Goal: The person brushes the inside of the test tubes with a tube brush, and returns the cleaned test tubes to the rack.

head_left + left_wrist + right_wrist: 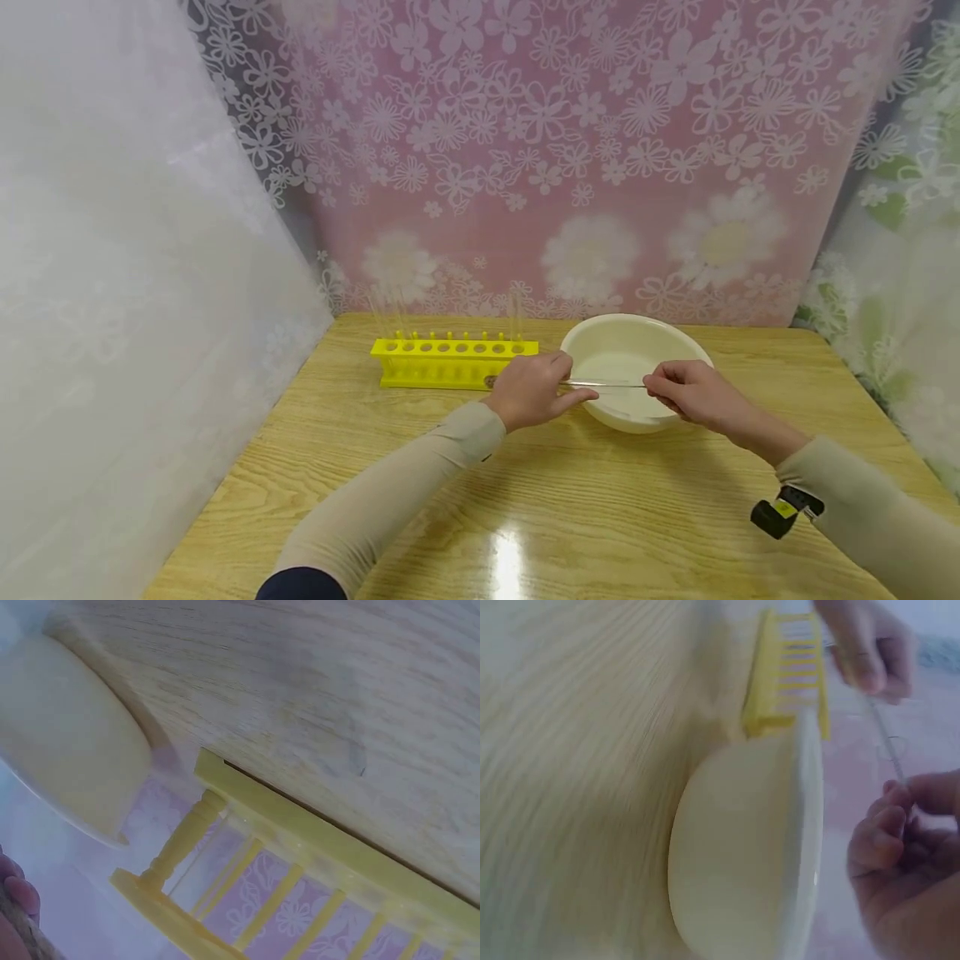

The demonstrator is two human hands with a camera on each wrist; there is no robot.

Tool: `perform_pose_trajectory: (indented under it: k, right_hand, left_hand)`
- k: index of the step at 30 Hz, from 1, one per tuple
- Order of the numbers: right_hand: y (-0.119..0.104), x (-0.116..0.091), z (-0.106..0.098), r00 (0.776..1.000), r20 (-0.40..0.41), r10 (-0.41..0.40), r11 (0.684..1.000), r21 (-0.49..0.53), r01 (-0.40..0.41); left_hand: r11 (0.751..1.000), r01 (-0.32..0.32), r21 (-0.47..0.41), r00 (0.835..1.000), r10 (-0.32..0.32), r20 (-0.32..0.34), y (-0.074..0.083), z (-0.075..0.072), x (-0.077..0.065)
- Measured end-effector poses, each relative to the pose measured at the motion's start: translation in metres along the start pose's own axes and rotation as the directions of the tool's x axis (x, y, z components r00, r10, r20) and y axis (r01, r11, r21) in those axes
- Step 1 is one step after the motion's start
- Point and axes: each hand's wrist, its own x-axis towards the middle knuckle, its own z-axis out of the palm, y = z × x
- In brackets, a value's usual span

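Observation:
A test tube brush is stretched level between both hands, its thin wire handle [618,384] crossing over the cream basin [630,329]. My left hand [528,387] grips it toward the bristle end, thumb pointing right along the wire. The brownish bristles [491,382] poke out left of that hand, in front of the yellow test tube rack [453,348]. With thumb and fingertips, my right hand [693,392] pinches the far right end of the wire. The right wrist view shows the wire [885,739] running between the two hands, above the basin's rim.
Clear glass test tubes stand in the rack at its left end, and one tube [516,312] at its right end. Rack and basin sit side by side toward the back of the wooden table [585,508]. Floral curtains [525,125] hang behind and at the sides.

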Motion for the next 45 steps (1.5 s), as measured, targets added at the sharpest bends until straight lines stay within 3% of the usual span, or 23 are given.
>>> perform_pose_trajectory:
  k: [2, 3, 4, 6, 8, 9, 10, 12, 15, 22, 33, 40, 45]
  right_hand:
    - [0.001, -0.001, 0.004, 0.985, -0.063, -0.158, 0.971, -0.191, 0.144]
    - [0.001, -0.002, 0.006, 0.964, -0.076, -0.253, 0.93, -0.293, 0.221]
    - [0.001, -0.002, 0.008, 0.933, -0.079, -0.351, 0.87, -0.395, 0.294]
    - [0.002, -0.002, 0.01, 0.85, -0.051, -0.525, 0.72, -0.56, 0.411]
    - [0.004, -0.001, 0.012, 0.765, -0.014, -0.644, 0.574, -0.67, 0.471]
    - [0.004, 0.0, 0.012, 0.729, -0.002, -0.684, 0.518, -0.705, 0.484]
    - [0.005, 0.0, 0.012, 0.701, 0.006, -0.713, 0.477, -0.729, 0.491]
    - [0.007, 0.0, 0.011, 0.678, 0.008, -0.735, 0.452, -0.739, 0.499]
    - [0.009, 0.0, 0.01, 0.681, -0.008, -0.732, 0.474, -0.723, 0.502]
    - [0.011, -0.007, 0.003, 0.718, -0.027, -0.696, 0.535, -0.687, 0.493]
    - [0.015, -0.02, -0.014, 0.798, 0.015, -0.603, 0.593, -0.66, 0.46]
    - [0.033, -0.032, -0.041, 0.841, -0.029, -0.54, 0.642, -0.661, 0.389]
    - [0.044, -0.036, -0.058, 0.844, -0.04, -0.535, 0.649, -0.659, 0.38]
  left_hand:
    - [0.999, 0.026, -0.029, 1.0, -0.026, 0.004, -0.002, 0.0, 0.0]
    - [0.998, 0.04, -0.043, 0.999, -0.039, 0.009, -0.002, 0.0, 0.0]
    - [0.997, 0.049, -0.056, 0.999, -0.048, 0.011, -0.003, 0.0, 0.0]
    - [0.996, 0.059, -0.069, 0.998, -0.058, 0.019, -0.003, -0.002, 0.0]
    - [0.995, 0.065, -0.074, 0.997, -0.062, 0.034, -0.003, -0.002, 0.0]
    - [0.995, 0.066, -0.076, 0.997, -0.063, 0.041, -0.003, -0.003, 0.0]
    - [0.995, 0.066, -0.077, 0.997, -0.063, 0.047, -0.002, -0.003, 0.0]
    - [0.994, 0.067, -0.086, 0.996, -0.062, 0.056, -0.002, -0.003, 0.0]
    - [0.993, 0.065, -0.102, 0.997, -0.06, 0.051, 0.0, -0.004, 0.0]
    - [0.992, 0.071, -0.105, 0.996, -0.065, 0.06, 0.002, -0.005, 0.001]
    - [0.988, 0.063, -0.139, 0.995, -0.052, 0.079, 0.006, -0.006, 0.004]
    - [0.978, 0.131, -0.165, 0.99, -0.12, 0.077, -0.014, -0.004, -0.01]
    - [0.98, 0.113, -0.161, 0.993, -0.106, 0.051, -0.025, -0.004, -0.017]
